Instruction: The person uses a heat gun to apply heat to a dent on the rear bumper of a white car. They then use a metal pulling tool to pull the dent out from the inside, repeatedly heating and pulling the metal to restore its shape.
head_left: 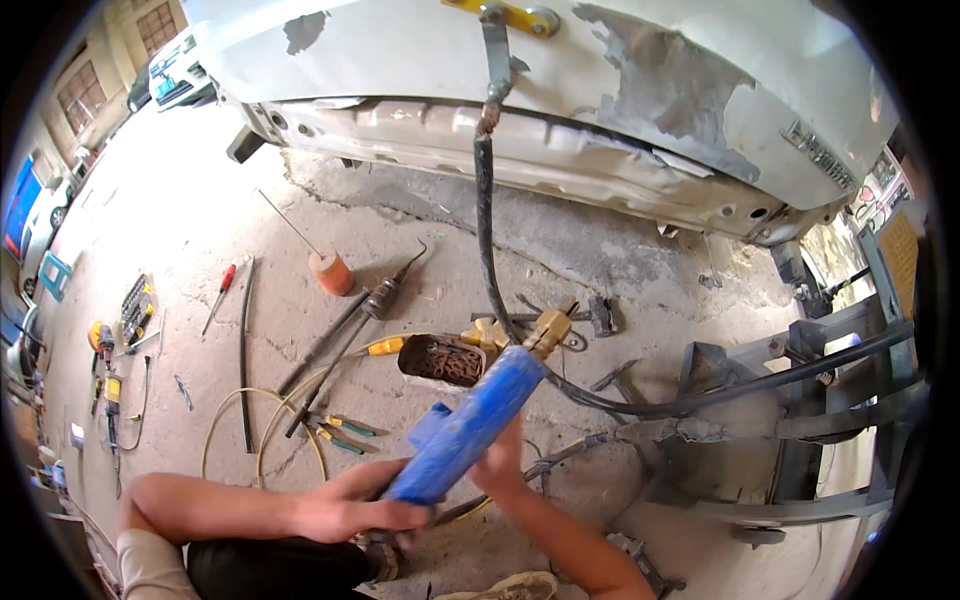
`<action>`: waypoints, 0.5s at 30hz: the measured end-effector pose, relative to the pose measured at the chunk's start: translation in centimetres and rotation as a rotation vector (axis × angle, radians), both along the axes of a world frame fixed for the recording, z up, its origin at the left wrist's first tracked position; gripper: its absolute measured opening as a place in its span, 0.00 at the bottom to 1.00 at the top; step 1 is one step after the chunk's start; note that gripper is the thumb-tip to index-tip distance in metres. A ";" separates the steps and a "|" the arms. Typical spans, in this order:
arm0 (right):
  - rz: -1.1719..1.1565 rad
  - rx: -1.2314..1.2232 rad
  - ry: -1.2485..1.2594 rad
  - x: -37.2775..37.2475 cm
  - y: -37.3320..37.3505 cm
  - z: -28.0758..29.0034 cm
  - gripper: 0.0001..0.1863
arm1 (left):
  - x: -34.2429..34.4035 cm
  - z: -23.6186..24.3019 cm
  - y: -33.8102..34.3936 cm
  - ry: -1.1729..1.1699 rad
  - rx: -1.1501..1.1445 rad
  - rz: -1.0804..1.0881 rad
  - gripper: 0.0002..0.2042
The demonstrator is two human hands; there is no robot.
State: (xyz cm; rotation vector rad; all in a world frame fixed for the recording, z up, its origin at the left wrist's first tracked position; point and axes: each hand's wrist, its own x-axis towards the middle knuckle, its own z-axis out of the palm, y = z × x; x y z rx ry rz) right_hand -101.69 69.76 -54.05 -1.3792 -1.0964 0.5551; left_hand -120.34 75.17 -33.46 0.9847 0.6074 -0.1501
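A blue welding gun (pixel 478 420) with a brass head (pixel 550 330) slants up to the right in front of me. My left hand (pixel 375 500) is closed around its lower end. My right hand (pixel 503 460) reaches up behind the gun's body, and its fingers are hidden there. Just beyond the gun lies an open box (pixel 440 360) of rusty metal pieces. A black cable (pixel 484 200) hangs from a metal strip (pixel 497 55) fixed to the white car panel (pixel 420 50) and passes behind the brass head.
Pliers (pixel 345 432), an orange-based rod (pixel 332 272), a slide hammer (pixel 380 298), a red screwdriver (pixel 221 290), a yellow grinder (pixel 103 345) and a bit set (pixel 136 310) lie on the concrete floor. A black metal frame (pixel 780 400) stands right; a hammer (pixel 602 315) lies ahead.
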 end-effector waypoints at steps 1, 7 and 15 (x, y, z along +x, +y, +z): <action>-0.090 0.076 -0.050 -0.1 -1.6 3.6 0.38 | 1.0 -0.3 0.1 -0.019 -0.004 -0.006 0.21; -0.323 -0.002 0.196 -1.1 -3.9 9.1 0.33 | 7.4 -2.1 -3.1 -0.128 0.590 -0.465 0.30; -0.442 -0.052 0.497 3.5 -9.1 8.7 0.15 | 6.3 -9.3 4.9 -0.220 0.563 -1.022 0.22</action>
